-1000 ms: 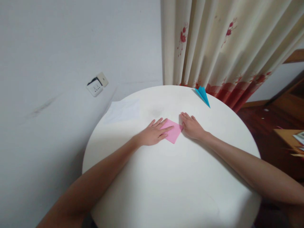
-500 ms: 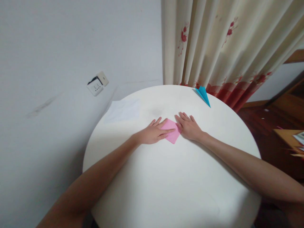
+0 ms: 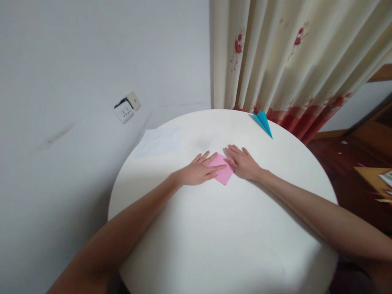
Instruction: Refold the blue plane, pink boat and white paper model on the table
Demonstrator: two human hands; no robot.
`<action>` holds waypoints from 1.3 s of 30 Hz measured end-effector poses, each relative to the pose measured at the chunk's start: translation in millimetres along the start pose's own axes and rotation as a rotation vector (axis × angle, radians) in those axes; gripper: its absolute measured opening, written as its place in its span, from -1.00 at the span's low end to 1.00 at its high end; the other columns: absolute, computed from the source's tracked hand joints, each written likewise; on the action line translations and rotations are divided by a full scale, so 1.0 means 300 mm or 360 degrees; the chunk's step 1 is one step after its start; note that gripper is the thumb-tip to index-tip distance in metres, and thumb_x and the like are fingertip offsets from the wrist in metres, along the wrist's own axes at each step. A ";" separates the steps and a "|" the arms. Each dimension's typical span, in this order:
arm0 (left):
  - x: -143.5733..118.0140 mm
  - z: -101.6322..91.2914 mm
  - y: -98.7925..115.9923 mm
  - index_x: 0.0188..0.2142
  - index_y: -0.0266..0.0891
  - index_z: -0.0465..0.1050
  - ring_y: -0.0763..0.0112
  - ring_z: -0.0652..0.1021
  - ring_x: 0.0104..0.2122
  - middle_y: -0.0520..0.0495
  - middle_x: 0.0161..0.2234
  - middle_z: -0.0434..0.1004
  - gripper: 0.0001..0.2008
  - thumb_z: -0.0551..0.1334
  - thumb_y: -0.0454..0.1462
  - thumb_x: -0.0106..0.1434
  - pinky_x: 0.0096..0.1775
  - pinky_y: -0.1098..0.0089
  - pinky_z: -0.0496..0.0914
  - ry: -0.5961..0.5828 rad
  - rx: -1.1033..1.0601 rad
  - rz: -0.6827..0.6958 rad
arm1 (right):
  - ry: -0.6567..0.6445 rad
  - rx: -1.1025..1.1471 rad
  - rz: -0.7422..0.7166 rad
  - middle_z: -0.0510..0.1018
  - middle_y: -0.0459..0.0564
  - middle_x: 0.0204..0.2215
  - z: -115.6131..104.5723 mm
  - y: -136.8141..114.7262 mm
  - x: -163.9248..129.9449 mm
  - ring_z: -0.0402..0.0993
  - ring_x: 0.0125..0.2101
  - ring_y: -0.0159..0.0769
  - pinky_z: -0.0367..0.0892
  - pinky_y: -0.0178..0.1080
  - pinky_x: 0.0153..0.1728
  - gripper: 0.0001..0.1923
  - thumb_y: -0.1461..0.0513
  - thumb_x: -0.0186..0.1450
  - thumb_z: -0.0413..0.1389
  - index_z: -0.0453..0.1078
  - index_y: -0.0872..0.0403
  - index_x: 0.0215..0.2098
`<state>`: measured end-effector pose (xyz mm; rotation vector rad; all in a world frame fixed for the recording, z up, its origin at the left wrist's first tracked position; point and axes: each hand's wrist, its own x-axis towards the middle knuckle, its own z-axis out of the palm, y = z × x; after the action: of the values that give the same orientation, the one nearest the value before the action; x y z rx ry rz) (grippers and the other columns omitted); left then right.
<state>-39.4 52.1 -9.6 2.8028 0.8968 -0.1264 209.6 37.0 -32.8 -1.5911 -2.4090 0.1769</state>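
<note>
Fingers of the left hand [image 3: 196,173] lie spread over the left part of the pink paper square [image 3: 225,175]; those of the right hand [image 3: 244,163] are loosely extended, pinching nothing. The right hand has moved inward over the past second to overlap the right corner, so both sides now seem steadied. The square lies on the round white table [image 3: 214,228], well apart from the blue paper plane [image 3: 263,123].

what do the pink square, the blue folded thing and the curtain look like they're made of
Pink square: probably matte paper, thin and flat with crisp edges. Blue folded thing: likely paper too, given its sharp creases and pointed tip. Curtain: woven fabric by its soft hanging folds, dull finish; the fibre can't be told.
</note>
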 end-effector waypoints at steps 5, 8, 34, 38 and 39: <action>0.004 0.002 -0.001 0.42 0.07 -0.20 0.05 -0.21 0.41 0.00 0.45 -0.31 -0.37 -0.13 0.09 0.44 0.34 -0.03 -0.19 -0.0036 -0.0014 -0.0080 | -0.0091 -0.0052 -0.0091 -0.01 0.15 0.41 -0.004 -0.021 -0.010 -0.15 0.40 -0.04 -0.12 0.22 0.31 -0.37 -0.01 0.49 -0.31 -0.05 0.07 0.43; 0.010 0.011 0.009 0.41 0.04 -0.12 0.13 -0.14 0.41 0.03 0.45 -0.19 -0.44 -0.23 0.02 0.48 0.34 -0.02 -0.16 0.0076 -0.0032 -0.0116 | -0.0104 -0.0062 -0.0093 -0.04 0.15 0.42 -0.001 -0.018 -0.007 -0.17 0.40 -0.02 -0.14 0.24 0.31 -0.36 -0.01 0.48 -0.30 -0.07 0.05 0.44; 0.046 0.051 0.042 0.43 -0.20 -0.25 0.13 -0.13 0.41 -0.13 0.44 -0.21 -0.34 -0.22 0.03 0.46 0.33 0.02 -0.17 0.0254 0.0151 -0.0231 | -0.0132 -0.0127 -0.0234 -0.10 0.13 0.42 0.004 -0.045 -0.017 -0.21 0.40 -0.04 -0.19 0.20 0.33 -0.32 -0.03 0.47 -0.34 -0.17 0.10 0.46; 0.046 0.053 0.039 0.44 -0.17 -0.27 0.12 -0.14 0.41 -0.08 0.44 -0.21 -0.33 -0.23 0.04 0.46 0.33 0.00 -0.16 0.0250 0.0140 -0.0221 | -0.0147 -0.0123 -0.0212 -0.11 0.13 0.43 0.004 -0.048 -0.016 -0.22 0.41 -0.06 -0.20 0.19 0.33 -0.30 -0.04 0.47 -0.36 -0.18 0.12 0.46; 0.045 0.053 0.039 0.44 -0.16 -0.27 0.12 -0.14 0.41 -0.07 0.44 -0.20 -0.33 -0.24 0.04 0.46 0.33 0.00 -0.16 0.0249 0.0138 -0.0221 | -0.0152 -0.0124 -0.0210 -0.11 0.13 0.43 0.005 -0.049 -0.016 -0.22 0.41 -0.06 -0.20 0.20 0.33 -0.30 -0.05 0.47 -0.36 -0.18 0.13 0.46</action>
<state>-22.0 47.2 -25.1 2.8600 1.1482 0.0364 198.0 26.9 -31.4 -1.4802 -2.6143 0.1387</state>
